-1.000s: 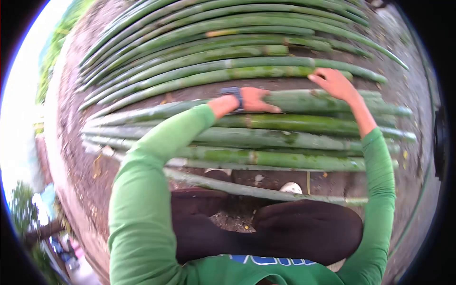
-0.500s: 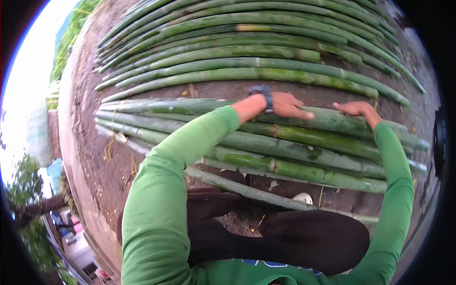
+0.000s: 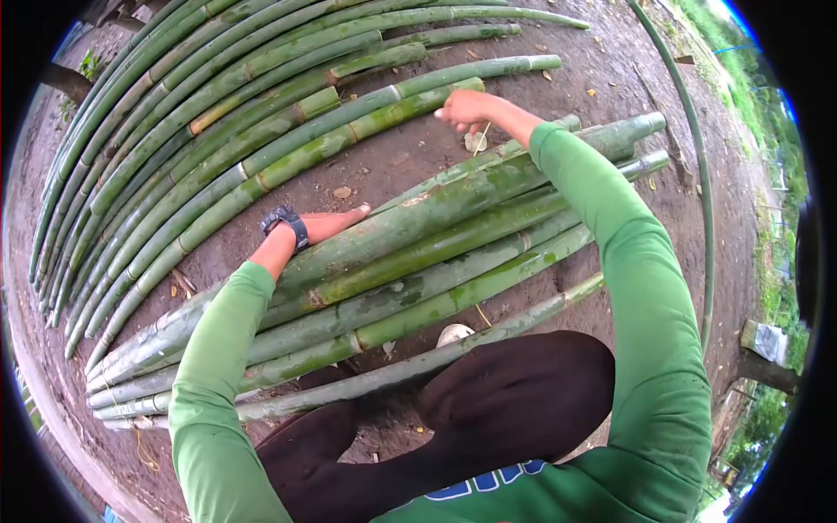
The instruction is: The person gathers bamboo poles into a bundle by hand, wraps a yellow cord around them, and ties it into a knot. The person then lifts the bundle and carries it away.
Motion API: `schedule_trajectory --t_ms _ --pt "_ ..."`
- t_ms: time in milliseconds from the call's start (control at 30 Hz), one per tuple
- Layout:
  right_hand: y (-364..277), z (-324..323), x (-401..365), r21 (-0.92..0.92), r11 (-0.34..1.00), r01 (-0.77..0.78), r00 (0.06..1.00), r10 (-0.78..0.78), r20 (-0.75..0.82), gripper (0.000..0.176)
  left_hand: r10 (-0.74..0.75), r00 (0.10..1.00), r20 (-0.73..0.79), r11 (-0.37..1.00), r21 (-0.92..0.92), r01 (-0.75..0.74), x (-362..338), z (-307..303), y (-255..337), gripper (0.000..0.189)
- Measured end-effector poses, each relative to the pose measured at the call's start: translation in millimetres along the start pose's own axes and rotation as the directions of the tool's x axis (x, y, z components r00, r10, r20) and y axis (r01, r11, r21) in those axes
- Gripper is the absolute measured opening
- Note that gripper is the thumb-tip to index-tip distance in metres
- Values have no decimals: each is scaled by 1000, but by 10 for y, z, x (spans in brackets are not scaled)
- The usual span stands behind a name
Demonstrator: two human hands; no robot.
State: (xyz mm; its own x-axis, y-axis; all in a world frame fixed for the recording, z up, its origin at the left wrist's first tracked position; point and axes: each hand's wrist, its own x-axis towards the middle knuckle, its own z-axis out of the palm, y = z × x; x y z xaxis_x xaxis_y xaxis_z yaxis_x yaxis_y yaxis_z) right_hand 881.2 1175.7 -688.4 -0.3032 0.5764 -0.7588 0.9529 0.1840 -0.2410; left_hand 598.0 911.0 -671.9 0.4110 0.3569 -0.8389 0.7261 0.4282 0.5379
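My left hand (image 3: pixel 330 227), a dark watch (image 3: pixel 286 227) on its wrist, rests against the far side of the thick upper bamboo pole (image 3: pixel 392 228) in the near bundle, fingers extended and partly hidden. My right hand (image 3: pixel 466 109) hovers over the ground between the near bundle and the far row, by the cut end of a far pole (image 3: pixel 384 120). Its fingers are loosely bent and apart, with nothing visible in them. A thin yellowish strip (image 3: pixel 482 139) shows just below it.
Many green poles (image 3: pixel 218 113) lie side by side beyond the bundle. One separate pole (image 3: pixel 436 357) lies close to my knees, and a long thin pole (image 3: pixel 693 148) curves along the right. Muddy ground (image 3: pixel 610 61) surrounds them, with scattered leaves.
The view has turned to the right. My left hand has shifted left along the upper pole, and my right hand has moved off the bundle toward the far row.
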Motion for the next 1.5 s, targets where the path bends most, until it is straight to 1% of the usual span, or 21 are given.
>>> schedule_trajectory --t_ms 33,100,267,300,367,533,600,633,667,833,967,1033,1067,1133,1167,1200,1267,1333,1367,1400,1500 --pt "182 -78 180 -562 821 99 954 -239 -180 50 19 1000 11 1000 -15 -19 -11 7 8 96" --pt "557 -221 532 -743 668 39 988 -139 -73 43 -4 1000 11 1000 10 4 -116 -2 126 96" --pt "1084 -231 1080 -732 681 -25 999 -13 -46 32 40 999 -31 998 41 -38 -28 7 26 98" --pt "1165 -145 1178 -695 719 -18 995 -57 -85 29 36 998 -50 998 50 -34 19 7 -20 100" --pt "1111 -62 1152 -268 897 -352 932 311 -184 28 99 992 -74 993 72 -93 107 22 -82 93" --pt "1683 -17 1643 -170 985 10 990 -34 -139 24 57 994 -96 997 -54 -63 -130 23 -19 95" --pt "2533 260 2518 -112 866 488 734 -476 -484 22 19 984 -175 1000 13 -17 -25 27 -67 86" --pt "2164 156 2099 144 959 246 932 -193 -305 20 48 981 -190 998 59 -38 34 24 -107 83" --pt "1792 44 1695 279 956 -93 990 119 -80 19 70 986 -152 997 39 -65 108 -1 -112 82" --pt "1065 61 1248 259 962 83 991 -108 82 12 403 908 -110 911 141 -387 552 -116 -38 58" --pt "-478 -116 8 316 820 478 879 -448 -164 15 371 870 -324 927 73 -368 559 -117 395 78" --pt "-1096 -52 -728 292 790 539 842 -502 -196 15 547 697 -464 820 128 -558 993 -193 462 85" --pt "-1187 79 -899 225 789 572 817 -520 -251 18 466 791 -396 880 117 -460 877 -279 554 85" --pt "-1234 269 -1163 -2 763 646 719 -610 -332 26 544 752 -373 831 360 -424 916 -368 587 44" --pt "-1137 360 -1125 -88 727 681 649 -655 -386 26 788 307 -534 507 279 -815 1192 -301 356 24" --pt "-1112 414 -1208 -76 778 623 678 -586 -443 26 685 464 -561 717 410 -563 645 -277 555 22" --pt "-951 484 -1198 -92 698 710 578 -653 -488 30 372 536 -758 859 61 -509 699 -359 485 21" --pt "-923 569 -1276 -97 728 678 576 -609 -545 31 602 393 -695 766 364 -529 888 -352 372 28" --pt "-907 595 -1291 -93 734 672 583 -602 -546 31 566 510 -648 820 506 -267 936 -311 355 35" --pt "-852 668 -1320 -11 714 700 585 -582 -565 31 548 431 -717 835 499 -231 912 -261 414 37" --pt "-686 886 -1845 26 748 663 540 -453 -709 40 439 569 -696 887 436 -151 994 -463 265 38"
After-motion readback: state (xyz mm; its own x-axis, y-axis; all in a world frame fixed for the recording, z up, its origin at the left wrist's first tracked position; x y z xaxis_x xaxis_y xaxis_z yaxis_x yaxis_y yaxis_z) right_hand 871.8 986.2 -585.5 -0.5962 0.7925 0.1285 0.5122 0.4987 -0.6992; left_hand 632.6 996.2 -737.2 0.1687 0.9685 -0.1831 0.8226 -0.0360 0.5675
